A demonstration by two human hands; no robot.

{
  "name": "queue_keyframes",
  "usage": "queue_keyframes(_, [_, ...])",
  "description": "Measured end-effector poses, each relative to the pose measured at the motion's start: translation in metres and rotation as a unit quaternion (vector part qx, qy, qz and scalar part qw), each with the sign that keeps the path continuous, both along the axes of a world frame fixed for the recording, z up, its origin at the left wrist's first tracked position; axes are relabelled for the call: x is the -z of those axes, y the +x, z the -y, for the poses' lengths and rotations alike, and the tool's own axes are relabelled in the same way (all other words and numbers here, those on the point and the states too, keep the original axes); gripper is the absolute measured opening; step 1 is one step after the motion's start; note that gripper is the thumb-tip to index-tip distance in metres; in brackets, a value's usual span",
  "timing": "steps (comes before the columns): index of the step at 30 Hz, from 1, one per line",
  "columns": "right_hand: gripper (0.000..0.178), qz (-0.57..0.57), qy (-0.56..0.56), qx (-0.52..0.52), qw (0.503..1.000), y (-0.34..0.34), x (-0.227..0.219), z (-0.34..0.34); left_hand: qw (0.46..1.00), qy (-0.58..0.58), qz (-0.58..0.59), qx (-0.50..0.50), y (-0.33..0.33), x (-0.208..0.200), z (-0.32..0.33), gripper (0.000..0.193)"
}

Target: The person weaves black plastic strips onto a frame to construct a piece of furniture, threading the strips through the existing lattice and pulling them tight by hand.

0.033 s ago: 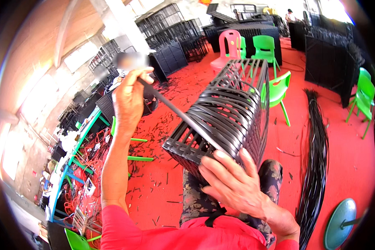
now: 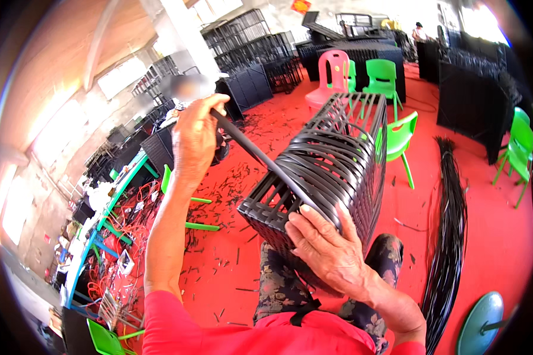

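A half-woven black frame [image 2: 349,177] lies tilted across my lap, with bare bars at its far end and loose bands looped over its middle. My left hand [image 2: 194,139] is raised at the left, its fingers pinching the end of a flat black plastic strip [image 2: 256,152]. That strip runs taut down to the frame's near edge. My right hand [image 2: 331,251] lies there with fingers stretched out over the frame, touching it close to the strip's lower end. Whether the strip passes under those fingers is hidden.
A long bundle of black strips [image 2: 447,236] lies on the red floor at the right. Green chairs [image 2: 400,136] and a pink chair [image 2: 333,74] stand beyond the frame. At left is a cluttered table [image 2: 95,236]; strip scraps litter the floor. A person [image 2: 419,32] is far back.
My left hand has shifted slightly right, and the strip looks a little more bowed. The whole view has tilted slightly, so the frame appears lower and further right.
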State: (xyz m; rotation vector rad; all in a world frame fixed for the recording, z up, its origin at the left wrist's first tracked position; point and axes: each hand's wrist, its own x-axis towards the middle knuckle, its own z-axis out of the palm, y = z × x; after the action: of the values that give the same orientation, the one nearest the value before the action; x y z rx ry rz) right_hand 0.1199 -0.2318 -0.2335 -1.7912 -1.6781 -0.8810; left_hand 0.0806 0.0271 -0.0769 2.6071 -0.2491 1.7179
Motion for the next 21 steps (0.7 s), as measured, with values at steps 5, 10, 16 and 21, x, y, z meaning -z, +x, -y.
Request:
queue_keyframes(5, [0.043,0.016,0.027,0.018,0.999,0.005,0.01,0.011,0.938,0.295,0.028,-0.179,-0.002,0.009,-0.021,0.014])
queue_keyframes(10, [0.038,0.02,0.007,0.042,0.999,0.009,0.009,0.039,0.939,0.263,-0.001,-0.222,0.013,0.038,-0.061,0.01])
queue_keyframes(16, [0.039,0.012,-0.002,0.067,0.998,0.008,0.003,0.059,0.953,0.122,-0.081,-0.264,0.029,0.081,-0.098,0.008])
queue_keyframes(21, [0.031,0.011,-0.027,0.105,0.994,0.01,0.003,0.08,0.945,-0.112,-0.165,-0.259,0.04,0.137,-0.107,0.015])
